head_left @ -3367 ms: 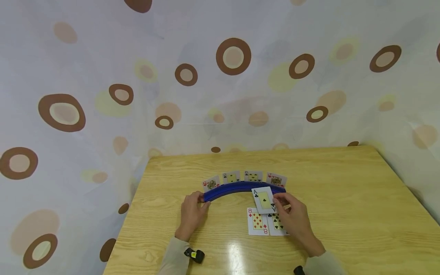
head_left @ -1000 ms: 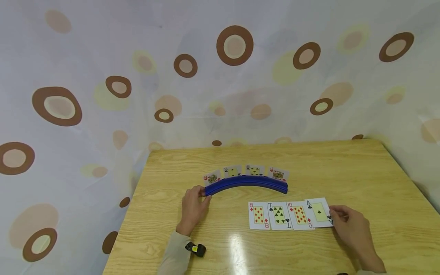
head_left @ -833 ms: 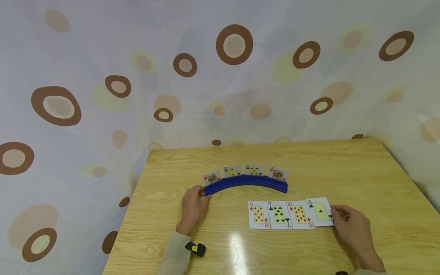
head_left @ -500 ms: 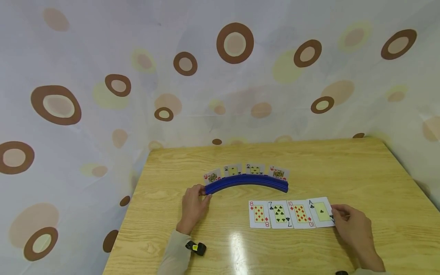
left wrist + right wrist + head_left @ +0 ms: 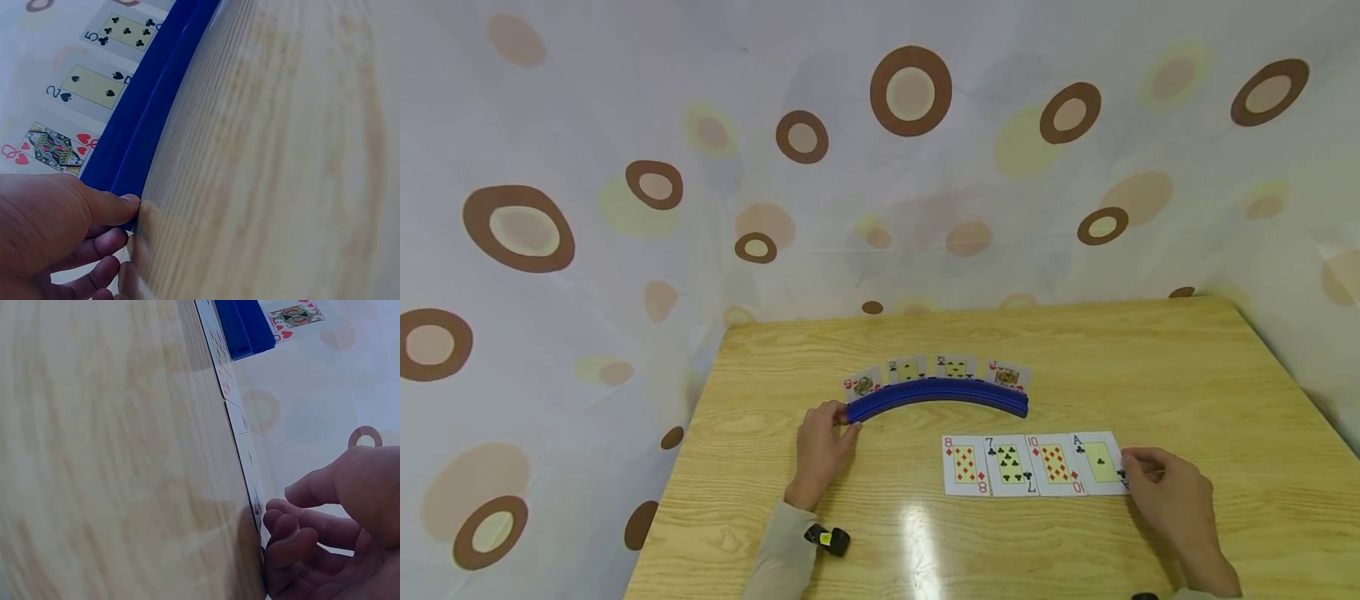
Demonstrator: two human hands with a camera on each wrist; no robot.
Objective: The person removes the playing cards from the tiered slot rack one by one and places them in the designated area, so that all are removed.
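Currently gripping the left end of the blue curved card holder (image 5: 937,397) with the left hand (image 5: 822,450), thumb and fingers curling round that end, holder standing on the wooden surface (image 5: 1187,375).

Resting on the surface with the right hand (image 5: 1165,492), fingers loosely curled, fingertips touching the right edge of the ace of clubs (image 5: 1099,463); not showing plainly whether pinching the card or merely touching it.

Lying face up and flat on the surface, forming a single row in front of the holder: eight of diamonds (image 5: 965,466), seven of clubs (image 5: 1009,465), ten of diamonds (image 5: 1055,464), then the ace of clubs at the right end. Overlapping slightly or touching edge to edge, each card with its neighbour. Sitting near the right half of the holder, apart from it.

Standing upright in the holder's slot, facing the person, spaced apart: queen of hearts (image 5: 53,145), two of spades (image 5: 87,86), five of clubs (image 5: 128,30), and a red court card (image 5: 1006,377) at the right end.

Hanging behind and beside the surface: a pale cloth backdrop (image 5: 625,100) printed with brown rings.

Showing at the left wrist: a light sleeve (image 5: 782,558) and a small black device (image 5: 827,540).
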